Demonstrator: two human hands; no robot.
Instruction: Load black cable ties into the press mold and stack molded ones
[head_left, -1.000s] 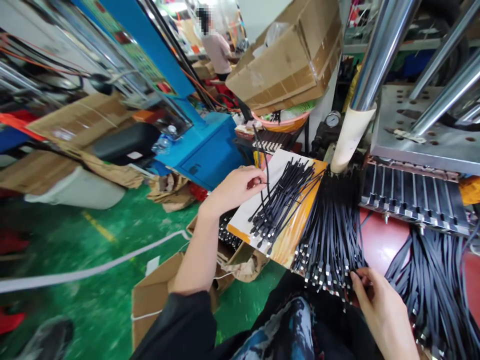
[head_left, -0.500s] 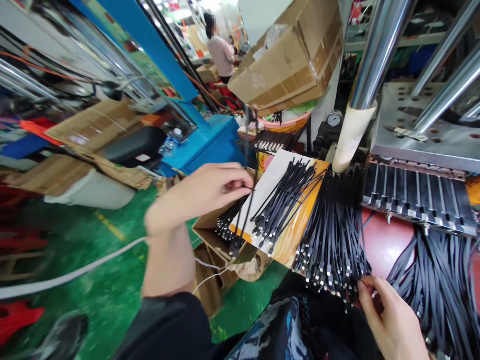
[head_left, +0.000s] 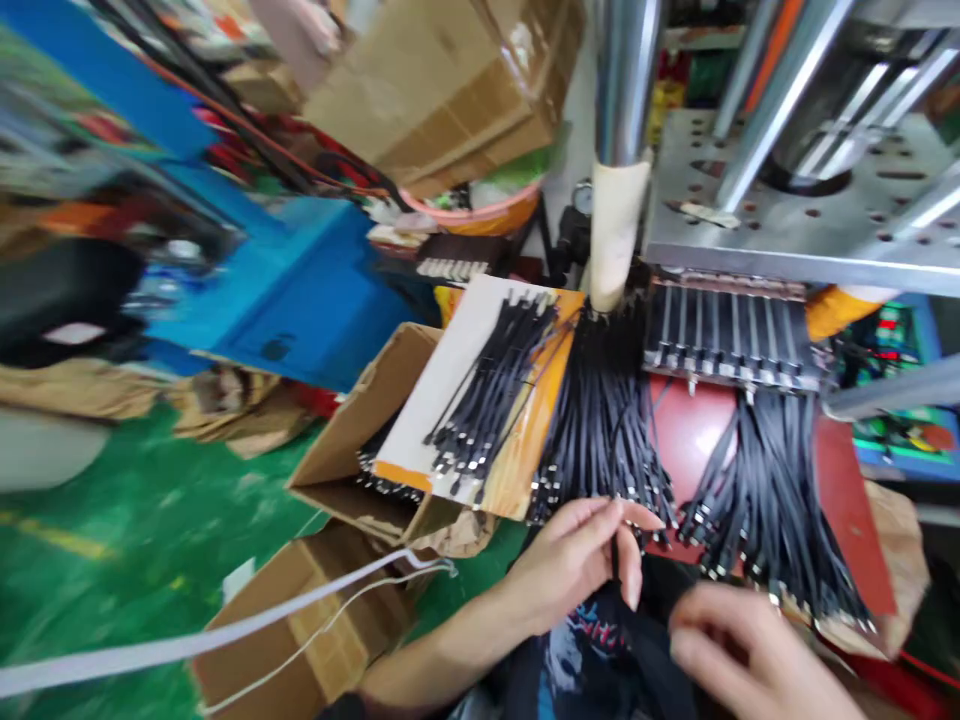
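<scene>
from my end: dense middle bundle of thin black cables with silver metal tips (head_left: 600, 430) lies just beyond the left hand (head_left: 574, 565), at the near edge of the glossy red worktop (head_left: 690, 425). long axis runs away from the body, tips this side. left hand is nearer to it; its fingertips overlap the tips in my view, contact unclear. left grip: fingers loosely bent, dark strip between them, can't tell if it's pinching a cable. right hand (head_left: 757, 650) sits nearest the looser right-hand bundle of flat black cables (head_left: 772, 480), fingers curled, blurred; can't tell whether that grip holds anything.
</scene>
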